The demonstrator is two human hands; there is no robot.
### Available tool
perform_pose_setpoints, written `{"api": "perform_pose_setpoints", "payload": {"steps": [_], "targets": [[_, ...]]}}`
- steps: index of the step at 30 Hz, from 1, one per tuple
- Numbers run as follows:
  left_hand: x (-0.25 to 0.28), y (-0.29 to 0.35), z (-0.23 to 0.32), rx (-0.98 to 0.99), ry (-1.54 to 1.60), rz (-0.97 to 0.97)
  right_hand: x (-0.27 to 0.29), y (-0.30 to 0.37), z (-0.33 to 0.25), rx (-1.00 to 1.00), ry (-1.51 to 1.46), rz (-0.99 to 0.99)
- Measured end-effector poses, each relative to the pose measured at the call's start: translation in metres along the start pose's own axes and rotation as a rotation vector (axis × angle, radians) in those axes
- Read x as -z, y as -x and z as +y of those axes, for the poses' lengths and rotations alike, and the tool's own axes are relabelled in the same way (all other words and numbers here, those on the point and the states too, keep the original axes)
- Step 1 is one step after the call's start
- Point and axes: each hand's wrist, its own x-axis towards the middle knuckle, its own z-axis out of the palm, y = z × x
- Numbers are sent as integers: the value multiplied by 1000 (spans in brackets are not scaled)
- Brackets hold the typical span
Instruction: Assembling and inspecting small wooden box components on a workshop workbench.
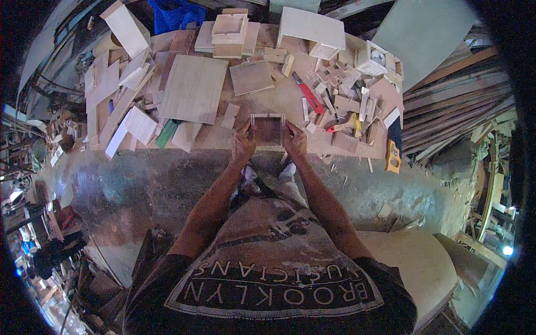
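At the near edge of the workbench, my left hand (244,140) and my right hand (295,139) hold a small rectangular wooden frame (268,115) between them. Fingers of each hand are closed on one of its side rails. Brown shows inside the frame; whether that is a bottom panel or the bench behind it, I cannot tell. A small pale board (229,116) lies just left of my left hand. To the right of my right hand are a long red tool (310,95) with a dark end and several small wood offcuts.
The workbench (257,103) carries a large thin panel (195,88), a square board (252,77), stacked open boxes (230,27) and a small pale wooden cabinet (312,28). A yellow tool handle (393,157) overhangs the right front corner. Long boards (463,106) are piled beyond the right side.
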Motion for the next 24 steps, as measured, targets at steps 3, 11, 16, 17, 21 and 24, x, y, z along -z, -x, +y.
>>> {"api": "perform_pose_setpoints", "payload": {"steps": [3,11,16,17,21,24], "targets": [[-8,0,-26,24,190,32,-13,-2,7,59,-48,5],[1,-15,-28,-49,337,-30,-4,-3,-6,-60,-108,34],[6,-15,-58,-88,368,8,-3,0,-6,-118,-229,72],[14,-14,-53,-47,490,-60,2,2,-4,-111,-203,83],[47,4,-6,-39,280,123,46,13,12,-72,-151,174],[76,24,-3,174,193,19,83,13,30,14,200,342]]}}
